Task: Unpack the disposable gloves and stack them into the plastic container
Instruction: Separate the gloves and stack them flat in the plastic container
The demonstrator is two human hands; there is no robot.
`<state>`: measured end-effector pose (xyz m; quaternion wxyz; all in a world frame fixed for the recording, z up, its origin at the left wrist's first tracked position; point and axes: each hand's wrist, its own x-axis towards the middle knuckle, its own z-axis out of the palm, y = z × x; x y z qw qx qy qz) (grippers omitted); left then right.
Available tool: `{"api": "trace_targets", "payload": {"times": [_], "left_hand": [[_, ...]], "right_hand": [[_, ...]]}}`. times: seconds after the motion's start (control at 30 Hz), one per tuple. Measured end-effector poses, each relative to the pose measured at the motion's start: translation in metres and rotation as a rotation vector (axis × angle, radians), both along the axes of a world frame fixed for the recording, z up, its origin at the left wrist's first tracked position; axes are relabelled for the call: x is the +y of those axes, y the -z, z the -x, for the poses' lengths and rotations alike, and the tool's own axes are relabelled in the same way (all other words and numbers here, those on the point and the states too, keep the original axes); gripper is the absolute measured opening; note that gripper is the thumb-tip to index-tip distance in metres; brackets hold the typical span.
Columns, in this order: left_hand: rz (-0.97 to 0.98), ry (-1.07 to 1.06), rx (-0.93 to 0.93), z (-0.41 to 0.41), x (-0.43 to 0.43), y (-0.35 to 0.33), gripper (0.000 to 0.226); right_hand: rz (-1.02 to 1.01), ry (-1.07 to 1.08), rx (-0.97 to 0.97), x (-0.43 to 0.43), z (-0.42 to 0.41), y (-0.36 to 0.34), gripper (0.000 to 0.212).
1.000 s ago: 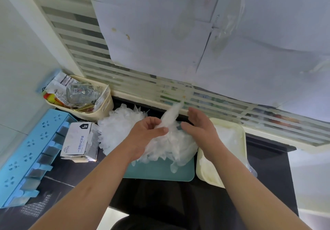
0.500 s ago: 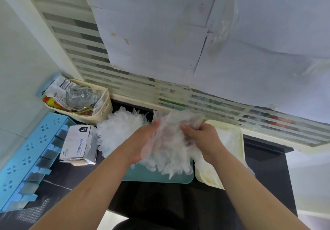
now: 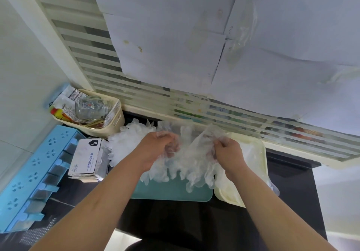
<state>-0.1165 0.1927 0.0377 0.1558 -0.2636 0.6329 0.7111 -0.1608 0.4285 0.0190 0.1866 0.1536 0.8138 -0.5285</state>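
Observation:
A heap of clear disposable gloves [image 3: 124, 145] lies on the dark counter over a teal tray [image 3: 175, 191]. My left hand [image 3: 157, 149] and my right hand [image 3: 228, 151] each grip one side of a bunch of gloves [image 3: 192, 157] held just above the tray, its fingers dangling down. A cream plastic container [image 3: 257, 163] stands to the right of the tray, with some clear plastic inside it. The opened white glove box [image 3: 85, 157] lies to the left of the heap.
A cream basket [image 3: 109, 128] with a glass jar and packets sits at the back left. A light blue rack [image 3: 29, 174] lies along the left edge. A slatted window with paper sheets rises behind the counter.
My hands have moved apart and spread the bunch of gloves wider between them. The bunch sits a little lower over the teal tray than before.

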Motion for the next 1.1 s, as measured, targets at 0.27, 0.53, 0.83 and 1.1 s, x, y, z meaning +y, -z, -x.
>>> {"api": "trace_targets", "payload": {"times": [0.27,0.53,0.83,1.1], "left_hand": [[0.292,-0.275,0.313,-0.009,-0.009,-0.042,0.02],[0.176,-0.117,0.084,-0.017,0.015,-0.027,0.017],[0.046,-0.152,0.072,-0.012,0.035,-0.028,0.017],[-0.019,-0.135,0.178,0.012,0.071,-0.044,0.018]], "right_hand": [[-0.078,-0.234,-0.065,-0.021,0.002,0.002,0.026],[-0.234,-0.298,0.273,-0.022,-0.012,-0.026,0.05],[0.195,-0.083,0.139,0.027,-0.018,-0.044,0.037],[0.49,-0.107,-0.067,0.072,-0.018,-0.06,0.024]]}}
